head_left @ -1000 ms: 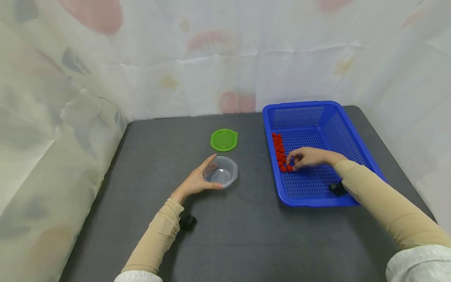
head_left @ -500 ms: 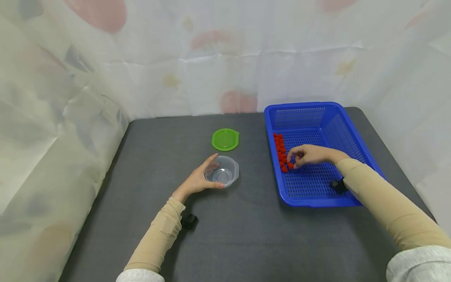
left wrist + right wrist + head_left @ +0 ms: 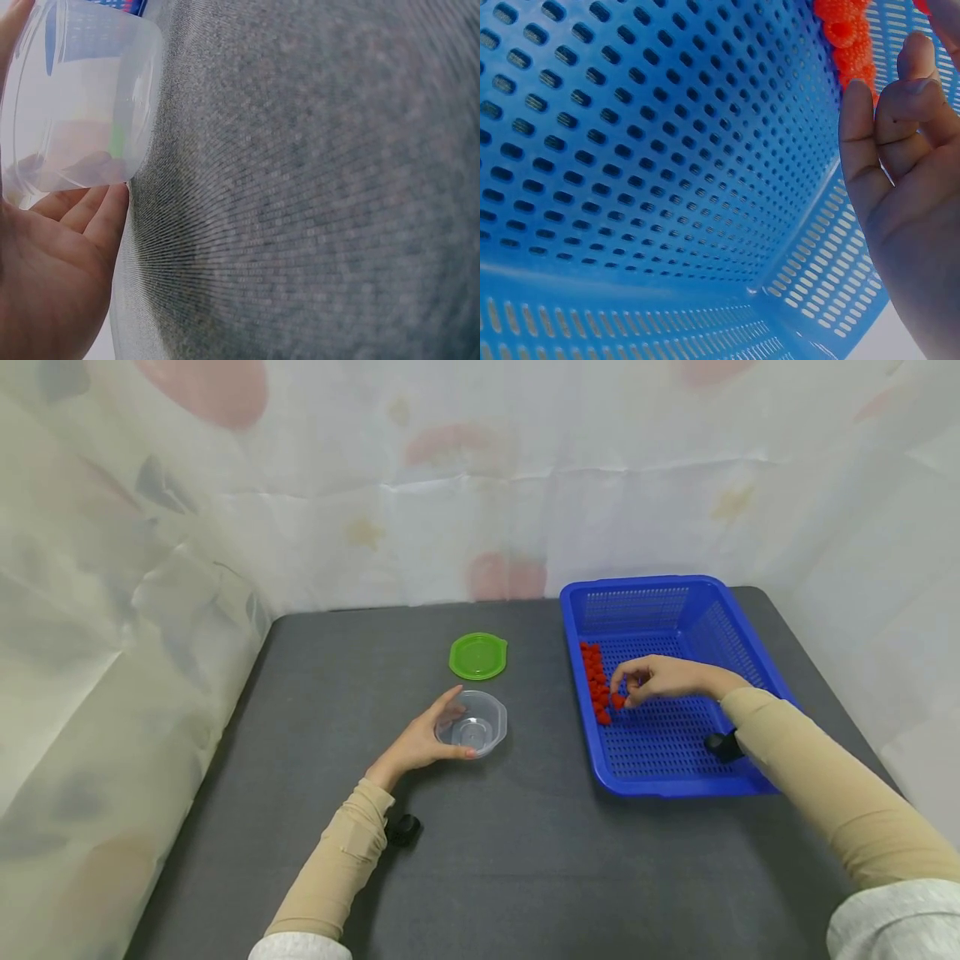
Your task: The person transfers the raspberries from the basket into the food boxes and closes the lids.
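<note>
In the head view my left hand (image 3: 417,747) grips a small clear plastic container (image 3: 491,720) by its side, thumb toward me and fingers on the far side. The left wrist view shows the same container (image 3: 82,97) standing on the grey cloth surface, its inside holding nothing. Over at the right, my right hand (image 3: 663,677) pinches one red raspberry (image 3: 618,701) between thumb and fingertips, inside a blue plastic basket (image 3: 660,788). More raspberries (image 3: 594,672) lie in a band along the basket's left wall. Up close, these raspberries (image 3: 847,45) look bumpy, one with a hollow end.
A green round lid (image 3: 477,657) with a small tab lies just behind the container. The basket's perforated walls (image 3: 817,255) rise around my right hand. A patterned white curtain (image 3: 450,527) hangs along the back and sides of the grey table (image 3: 487,877).
My right hand has risen slightly and drawn back from the row, with the pinched raspberry coming along. My left hand and the container have stayed in place.
</note>
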`<act>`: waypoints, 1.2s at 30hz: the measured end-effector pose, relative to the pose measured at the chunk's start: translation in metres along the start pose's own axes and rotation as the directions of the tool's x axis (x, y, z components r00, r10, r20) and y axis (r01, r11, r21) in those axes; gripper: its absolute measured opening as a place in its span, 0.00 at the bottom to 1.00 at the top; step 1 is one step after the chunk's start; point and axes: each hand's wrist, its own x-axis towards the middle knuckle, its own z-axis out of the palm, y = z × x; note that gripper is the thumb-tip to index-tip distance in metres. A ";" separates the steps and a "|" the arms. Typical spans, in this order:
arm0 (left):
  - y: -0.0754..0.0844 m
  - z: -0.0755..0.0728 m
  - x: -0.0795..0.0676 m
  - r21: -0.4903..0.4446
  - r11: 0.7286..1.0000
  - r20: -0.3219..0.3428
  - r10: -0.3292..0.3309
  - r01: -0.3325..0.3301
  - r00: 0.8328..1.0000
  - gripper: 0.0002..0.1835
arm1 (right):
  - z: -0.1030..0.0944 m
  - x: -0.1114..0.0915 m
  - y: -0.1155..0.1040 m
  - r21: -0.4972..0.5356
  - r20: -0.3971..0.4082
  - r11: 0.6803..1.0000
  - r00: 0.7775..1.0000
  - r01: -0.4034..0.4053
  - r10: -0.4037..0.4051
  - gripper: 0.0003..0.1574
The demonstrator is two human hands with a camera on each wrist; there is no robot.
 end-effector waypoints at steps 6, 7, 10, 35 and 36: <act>0.000 0.000 0.000 0.008 1.000 -0.008 0.000 0.000 1.000 0.61 | -0.005 -0.002 -0.006 0.000 -0.014 1.000 1.000 0.007 -0.007 0.15; 0.000 0.000 0.000 0.005 1.000 -0.011 -0.003 0.003 1.000 0.61 | -0.006 -0.003 -0.007 -0.003 -0.016 1.000 1.000 0.009 -0.009 0.15; 0.002 0.001 -0.001 -0.007 1.000 -0.019 -0.008 0.008 1.000 0.61 | -0.008 -0.004 -0.010 -0.003 -0.025 1.000 0.999 0.023 -0.023 0.15; -0.002 0.005 -0.002 0.006 1.000 -0.045 -0.022 0.022 0.999 0.60 | -0.016 0.001 -0.049 0.031 -0.033 0.994 0.994 0.108 -0.107 0.16; -0.002 0.005 -0.002 0.006 1.000 -0.045 -0.024 0.024 0.999 0.60 | -0.016 0.002 -0.051 0.036 -0.033 0.993 0.994 0.110 -0.108 0.16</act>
